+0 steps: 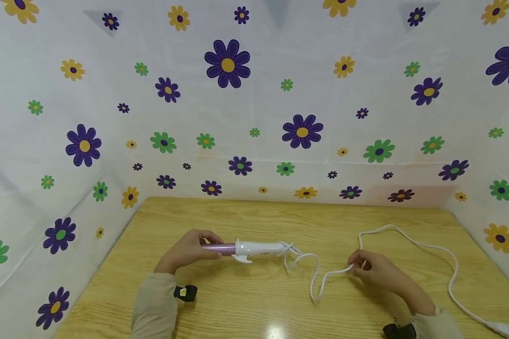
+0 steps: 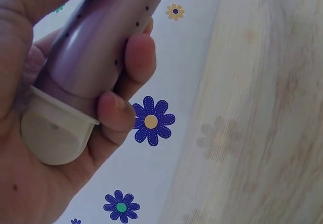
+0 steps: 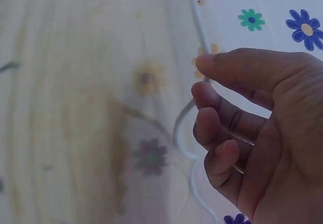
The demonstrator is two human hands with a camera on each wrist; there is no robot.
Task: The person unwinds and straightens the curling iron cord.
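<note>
A curling iron with a purple barrel (image 1: 222,249) and a white handle (image 1: 260,248) is held above the table at the left of the middle. My left hand (image 1: 193,249) grips it round the barrel; the left wrist view shows curled fingers (image 2: 140,57) round the barrel with its pale end cap (image 2: 53,128) against the palm. From the handle a white cord (image 1: 316,278) runs in loose bends to my right hand (image 1: 375,270), which pinches it between thumb and fingertips. Past that hand the cord curves back and round to a white plug (image 1: 500,328) at the lower right.
The wooden table (image 1: 275,216) has a glossy surface. A white cloth (image 1: 263,103) printed with flowers stands behind it and along both sides. Black wrist cameras sit at both sleeves (image 1: 154,301).
</note>
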